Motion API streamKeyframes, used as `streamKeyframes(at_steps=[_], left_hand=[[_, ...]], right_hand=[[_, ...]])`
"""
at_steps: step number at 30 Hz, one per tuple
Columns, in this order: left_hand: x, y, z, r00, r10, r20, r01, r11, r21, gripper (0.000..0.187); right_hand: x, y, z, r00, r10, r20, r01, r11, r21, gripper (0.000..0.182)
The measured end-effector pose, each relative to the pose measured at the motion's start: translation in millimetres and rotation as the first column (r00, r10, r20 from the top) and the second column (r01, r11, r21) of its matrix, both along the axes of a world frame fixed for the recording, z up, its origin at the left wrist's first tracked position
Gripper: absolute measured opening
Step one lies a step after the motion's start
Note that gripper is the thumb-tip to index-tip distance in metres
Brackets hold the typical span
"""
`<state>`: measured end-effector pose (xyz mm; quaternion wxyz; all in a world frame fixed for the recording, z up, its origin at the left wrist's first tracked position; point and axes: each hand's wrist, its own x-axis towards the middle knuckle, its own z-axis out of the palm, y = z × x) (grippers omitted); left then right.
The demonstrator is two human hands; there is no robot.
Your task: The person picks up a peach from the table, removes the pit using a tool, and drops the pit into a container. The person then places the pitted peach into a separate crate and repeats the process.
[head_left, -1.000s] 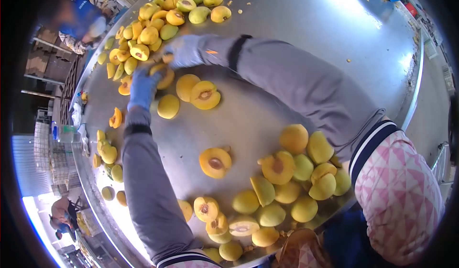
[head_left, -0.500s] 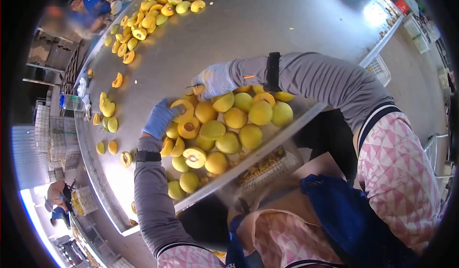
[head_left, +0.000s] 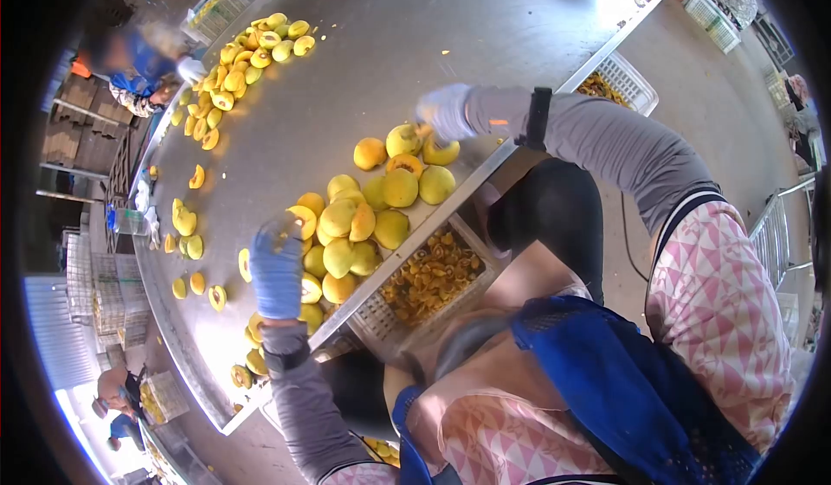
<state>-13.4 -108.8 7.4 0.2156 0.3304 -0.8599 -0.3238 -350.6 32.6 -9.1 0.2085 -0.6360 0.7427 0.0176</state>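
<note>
At near table edge point(head_left: 485, 169), gloved left hand point(head_left: 277, 269) cupped open and right hand point(head_left: 443, 111) curled over peach halves point(head_left: 381, 199) — grip unclear — soft, slick, likely bruise-prone, best scooped by rounded skin side.

I see a wide steel table point(head_left: 415, 26) with bright glare near its far corner. Beyond it lies a grey concrete floor point(head_left: 692, 78) with white plastic crates point(head_left: 710, 5). On the left stand stacked crates point(head_left: 95, 286); 1 other person point(head_left: 130, 70) sits there.

Head camera, looking steeply down (fisheye) over table point(head_left: 415, 44).
</note>
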Motion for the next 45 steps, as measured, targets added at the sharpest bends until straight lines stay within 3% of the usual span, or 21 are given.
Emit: streamKeyframes(at_steps=[4,7,10,12,13,14,15,16,18,22,29,30,32,33,35,38,39,40,42,43,45], left_hand=[[1.5,75.1,6.6,0.996,-0.037,-0.085,0.055,0.974,0.220,0.019],[7.8,117.6,16.4,0.991,-0.079,-0.111,0.089,0.992,0.092,0.017],[15.6,131.2,15.3,0.988,-0.044,-0.147,0.061,0.991,0.118,0.016],[19.9,134.6,16.7,0.982,-0.029,-0.187,0.053,0.991,0.125,0.016],[21.2,137.5,16.9,0.962,0.039,-0.271,0.041,0.958,0.284,0.021],[20.0,141.8,16.7,0.935,0.111,-0.338,0.052,0.896,0.441,0.026],[15.9,146.7,14.8,0.901,0.194,-0.387,0.080,0.805,0.588,0.031],[8.9,154.2,12.7,0.851,0.217,-0.479,0.127,0.798,0.588,0.042],[5.7,160.3,9.0,0.845,0.231,-0.483,0.147,0.766,0.625,0.052],[10.3,172.8,3.2,0.837,0.249,-0.487,0.123,0.782,0.611,0.055],[38.9,179.1,-7.9,0.882,0.234,-0.409,0.071,0.792,0.607,0.053],[44.6,173.9,-7.0,0.866,0.235,-0.442,0.187,0.667,0.721,0.051],[48.2,169.3,-4.6,0.853,0.245,-0.462,0.290,0.514,0.808,0.053],[48.2,168.5,-2.8,0.874,0.251,-0.417,0.281,0.439,0.853,0.057],[50.6,168.9,-7.9,0.925,0.330,-0.187,0.100,0.265,0.959,0.062],[55.0,162.3,-31.7,0.910,0.382,-0.159,0.044,0.293,0.955,0.057],[25.4,183.7,-3.5,0.675,0.737,-0.037,-0.149,0.185,0.971,0.049],[30.1,179.8,-11.5,0.674,0.738,-0.032,-0.156,0.185,0.970,0.049],[36.9,171.9,-24.1,0.797,0.397,-0.455,0.167,0.580,0.798,0.042],[33.2,173.9,-22.0,0.670,0.563,-0.484,0.299,0.392,0.870,0.040],[28.0,181.7,-27.4,0.661,0.505,-0.555,0.322,0.478,0.818,0.045]], right_hand=[[21.2,24.4,-29.9,0.994,0.015,-0.104,-0.027,0.993,-0.118,0.035],[28.1,29.8,-28.7,0.995,-0.041,-0.089,0.014,0.959,-0.282,0.041],[27.3,31.9,1.9,0.983,-0.105,-0.152,0.099,0.994,-0.045,0.045],[30.3,37.5,14.4,0.971,-0.187,0.152,0.224,0.932,-0.285,0.040],[38.3,40.8,18.1,0.970,-0.190,0.151,0.227,0.932,-0.281,0.040],[50.2,45.7,20.0,0.686,-0.147,0.713,0.365,0.917,-0.162,0.038],[62.7,55.1,25.8,0.125,-0.072,0.990,0.415,0.910,0.014,0.036],[80.8,77.2,56.0,0.063,-0.190,0.980,0.421,0.895,0.147,0.034],[122.0,87.6,42.4,-0.199,-0.098,0.975,0.475,0.861,0.183,0.033],[166.4,103.1,18.9,-0.367,0.006,0.930,0.395,0.906,0.150,0.032],[189.5,103.3,-3.2,-0.251,-0.034,0.967,0.412,0.900,0.139,0.034],[188.3,99.4,-5.9,-0.263,-0.045,0.964,0.412,0.898,0.154,0.034],[188.0,91.7,-8.2,0.331,0.120,0.936,0.374,0.894,-0.247,0.034],[191.3,93.3,-0.7,0.424,0.149,0.893,0.305,0.905,-0.295,0.036],[200.6,91.3,-2.7,0.475,0.182,0.861,0.237,0.916,-0.324,0.036],[206.9,87.4,-4.2,0.479,0.096,0.872,0.244,0.940,-0.237,0.032],[208.3,89.2,-5.4,0.433,0.025,0.901,0.439,0.867,-0.235,0.030],[209.1,90.7,-7.4,0.370,-0.035,0.928,0.615,0.758,-0.217,0.027],[207.7,95.4,-16.4,0.399,-0.075,0.914,0.652,0.724,-0.225,0.025],[209.8,96.7,-16.5,0.480,-0.056,0.875,0.587,0.762,-0.274,0.025],[212.2,94.8,-15.8,0.552,0.001,0.834,0.506,0.794,-0.336,0.025]])
